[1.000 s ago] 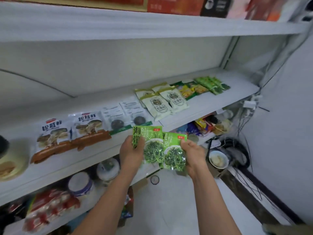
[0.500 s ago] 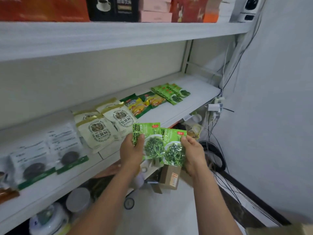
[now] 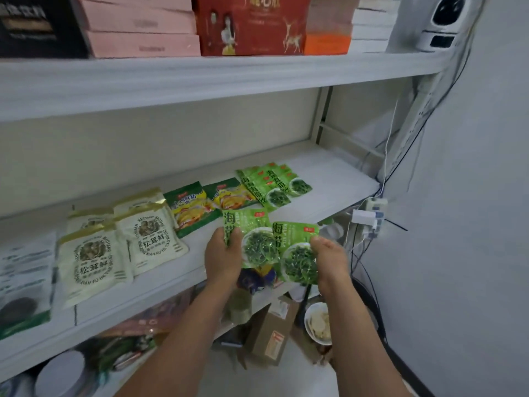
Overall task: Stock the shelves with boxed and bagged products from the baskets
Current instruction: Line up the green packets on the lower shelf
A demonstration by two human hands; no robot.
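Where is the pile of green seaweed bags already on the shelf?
In the head view, the pile lies on the middle shelf, right of the yellow-green bags, behind the two held bags.

Open stretch of middle shelf right of the stacked green packets — bare as far as the corner upright. Left of the stack, blocked: yellow packets, then cream pouches, lying close together. Capped overhead by upper shelf. Plug block hanging just off the right end — tight there.
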